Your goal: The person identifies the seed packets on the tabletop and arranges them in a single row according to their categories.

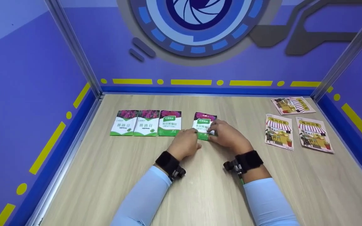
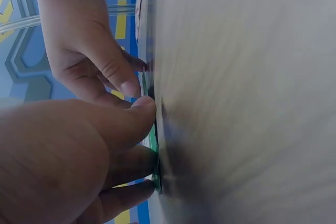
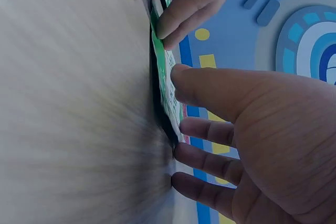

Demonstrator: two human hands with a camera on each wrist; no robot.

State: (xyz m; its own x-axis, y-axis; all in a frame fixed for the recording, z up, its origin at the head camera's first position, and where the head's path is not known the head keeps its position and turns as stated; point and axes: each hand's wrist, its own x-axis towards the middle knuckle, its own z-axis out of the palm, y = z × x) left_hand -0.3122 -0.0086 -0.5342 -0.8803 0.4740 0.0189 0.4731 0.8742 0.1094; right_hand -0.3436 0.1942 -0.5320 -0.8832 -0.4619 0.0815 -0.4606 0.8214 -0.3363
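A green-and-white flower seed packet (image 1: pixel 203 124) lies at mid-table, its magenta flower picture at the far end. Over its near left corner, my left hand (image 1: pixel 184 144) presses with its fingertips, thumb off to the side. My right hand (image 1: pixel 231 135) is at the packet's right edge; thumb and fingers are spread and fairly straight in the right wrist view, tips touching the packet. To the left, a similar packet (image 1: pixel 169 123) ends a row with two white-and-green flower packets (image 1: pixel 146 123) (image 1: pixel 124 123). My left hand covers part of the near edge.
At the right lie three pink packets with a striped-awning picture: one sideways at the back (image 1: pixel 293 105), two upright ones (image 1: pixel 279 131) (image 1: pixel 315 135) nearer. Blue-purple panels with metal corner posts (image 1: pixel 74 47) enclose the wooden table (image 1: pixel 200 188) on the back and sides.
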